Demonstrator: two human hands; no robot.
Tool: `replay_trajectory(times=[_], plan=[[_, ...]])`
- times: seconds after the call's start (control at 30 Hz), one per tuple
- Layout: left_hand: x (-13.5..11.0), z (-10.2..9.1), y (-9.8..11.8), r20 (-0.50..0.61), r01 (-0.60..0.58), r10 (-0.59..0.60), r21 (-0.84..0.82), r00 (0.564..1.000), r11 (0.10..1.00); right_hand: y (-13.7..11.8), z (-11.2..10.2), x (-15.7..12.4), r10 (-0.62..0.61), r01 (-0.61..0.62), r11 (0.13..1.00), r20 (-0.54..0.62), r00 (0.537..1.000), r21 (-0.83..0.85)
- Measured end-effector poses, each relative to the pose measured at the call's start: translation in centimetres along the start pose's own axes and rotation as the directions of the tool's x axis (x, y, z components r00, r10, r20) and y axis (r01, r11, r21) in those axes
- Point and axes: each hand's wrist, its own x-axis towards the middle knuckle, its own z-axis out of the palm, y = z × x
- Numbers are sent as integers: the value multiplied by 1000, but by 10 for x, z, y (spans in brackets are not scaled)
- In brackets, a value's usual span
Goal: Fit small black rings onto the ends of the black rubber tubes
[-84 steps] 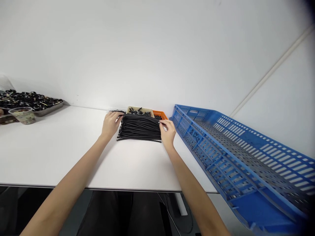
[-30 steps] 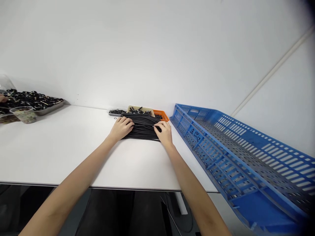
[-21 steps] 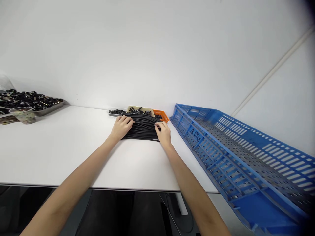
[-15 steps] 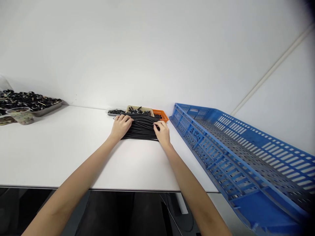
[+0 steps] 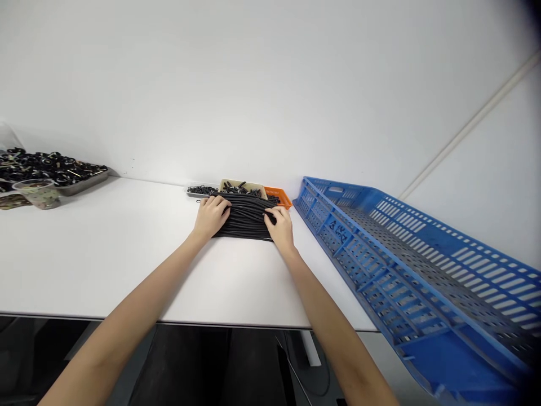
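Observation:
A sheaf of long, thin black cords (image 5: 245, 217), rubber-like in look, lies side by side across the white table. My left hand (image 5: 211, 215) curls over its left end, the fingertips pressed into the cords. At the right end my right hand (image 5: 279, 226) has thumb and forefinger closed on the cords, a tiny pale spot showing by the fingertips. Both palms face down, and the cord ends under them are hidden.
Behind the cords stand a grey tray (image 5: 195, 195) of small black parts, a cream tray (image 5: 265, 193) of short black pieces and an orange basket (image 5: 285, 198). A large blue crate (image 5: 372, 254) fills the right. At far left are a heaped metal tray (image 5: 91, 181) and a plastic cup (image 5: 44, 194).
The whole view has shifted slightly. Both hands stay on the cords, with the fingers of my left hand a little more bent.

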Motion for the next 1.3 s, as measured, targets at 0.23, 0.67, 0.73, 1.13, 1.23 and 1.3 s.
replay_trajectory(times=[0.23, 0.67, 0.73, 1.13, 1.23, 1.3], plan=[[-5, -1, -4, -36, -27, 26, -35, 999, 999, -5, -5, -2, -23, 22, 1000, 32, 999, 21], [0, 2, -4, -81, -38, 43, 56, 996, 998, -7, 0, 2, -8, 8, 1000, 4, 1000, 11], [3, 4, -4, -115, -39, 50, 92, 992, 995, -6, 2, 3, 11, -11, 1000, 11, 1000, -2], [13, 13, -7, -130, 15, -7, 58, 991, 998, -3, 8, 15, 60, -61, 998, 9, 998, 25], [14, 13, -5, -146, 13, -4, 56, 989, 998, -3, 8, 16, 72, -73, 997, 15, 997, 38], [12, 12, -5, -142, 1, 8, 61, 990, 998, -4, 7, 15, 65, -66, 997, 24, 998, 39]])
